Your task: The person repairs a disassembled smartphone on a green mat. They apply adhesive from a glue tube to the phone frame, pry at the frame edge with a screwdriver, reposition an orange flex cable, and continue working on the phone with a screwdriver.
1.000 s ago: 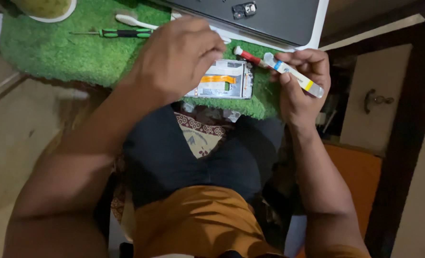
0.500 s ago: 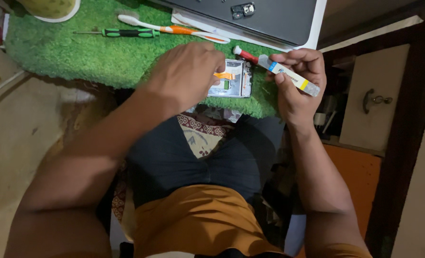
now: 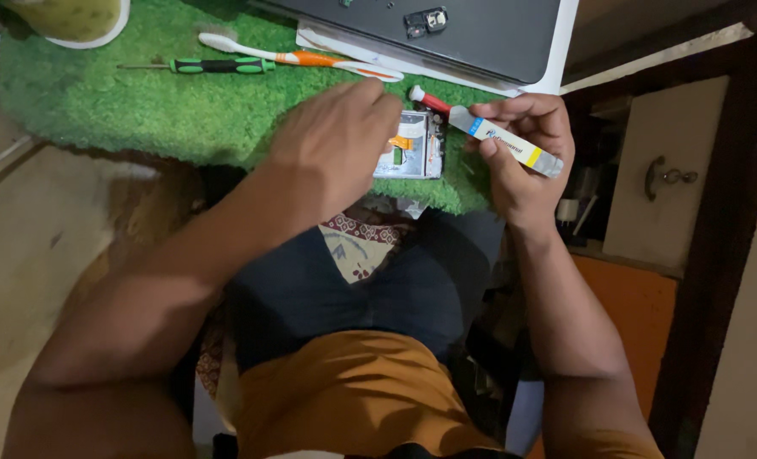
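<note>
White tube (image 3: 506, 144), blue-and-yellow label, beside opened phone (image 3: 417, 144).

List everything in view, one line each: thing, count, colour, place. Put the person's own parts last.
glue tube: one, clear with red cap, in the right hand.
opened phone: one, silver, on the mat under the left hand.
toothbrush: one, white and orange, on the mat's far side.
screwdriver: one, green and black, left of the toothbrush.
laptop: one, dark grey, at the top.
grass mat: one, green, under the tools.
cabinet: one, pale, at right.
left hand: one, over the phone.
right hand: one, gripping the tube.
</note>
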